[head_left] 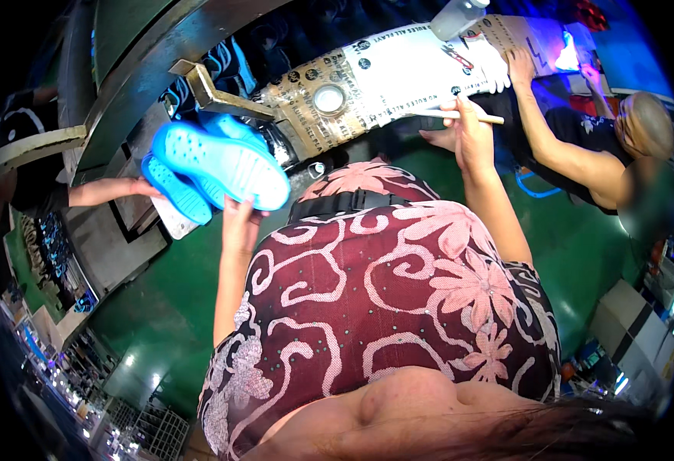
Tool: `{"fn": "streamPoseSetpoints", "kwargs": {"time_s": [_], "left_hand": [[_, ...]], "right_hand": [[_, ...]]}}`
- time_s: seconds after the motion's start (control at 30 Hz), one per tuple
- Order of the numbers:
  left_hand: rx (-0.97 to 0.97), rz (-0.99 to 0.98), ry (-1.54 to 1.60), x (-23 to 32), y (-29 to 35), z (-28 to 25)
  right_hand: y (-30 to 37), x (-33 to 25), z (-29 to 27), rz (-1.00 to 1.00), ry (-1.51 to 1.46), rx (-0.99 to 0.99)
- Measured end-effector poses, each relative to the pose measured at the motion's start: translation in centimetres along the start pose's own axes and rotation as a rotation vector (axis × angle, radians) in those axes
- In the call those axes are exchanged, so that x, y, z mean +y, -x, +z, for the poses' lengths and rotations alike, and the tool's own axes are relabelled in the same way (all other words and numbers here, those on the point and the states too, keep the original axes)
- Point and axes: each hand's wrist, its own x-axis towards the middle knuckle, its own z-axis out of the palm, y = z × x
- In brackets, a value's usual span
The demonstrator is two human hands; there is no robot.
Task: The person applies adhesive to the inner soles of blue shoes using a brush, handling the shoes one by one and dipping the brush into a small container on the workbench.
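A bright blue shoe sole (225, 165), pitted with small holes at one end and ribbed at the other, is gripped at its near end by my left hand (241, 220). Beneath and beside it lie more blue soles, one of them a narrower sole (175, 188) touched by a co-worker's hand (146, 187) from the left. My right hand (473, 138) closes around a thin brush-like stick (489, 119) with a pale handle, held above the near edge of the covered bench; its tip is hard to make out. A small round dish (328, 99) sits between my hands.
Printed paper and brown tape cover the bench (387, 65). A translucent bottle (458, 19) and a white glove (493, 74) lie toward the back right. A metal bracket (218, 96) juts out behind the soles. Another person (575, 146) works at the right, near a violet light.
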Motion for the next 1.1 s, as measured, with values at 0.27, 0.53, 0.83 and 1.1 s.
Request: {"fn": "streamPoseSetpoints", "kwargs": {"time_s": [0.27, 0.53, 0.83, 1.1], "left_hand": [[0.228, 0.566, -0.507, 2.3, 0.2, 7.6], [0.107, 0.727, -0.425, 5.1, -0.4, 12.0], [0.09, 0.794, -0.475, 5.9, -0.7, 13.2], [0.098, 0.804, -0.481, 5.7, -0.9, 12.9]], "right_hand": [[0.6, -3.3, 6.0, -0.102, -0.032, -0.285], [2.2, -6.8, 11.0, -0.649, 0.302, -0.643], [2.0, -5.9, 12.3, -0.853, 0.478, -0.642], [2.2, -6.5, 11.0, -0.764, 0.452, -0.592]]}}
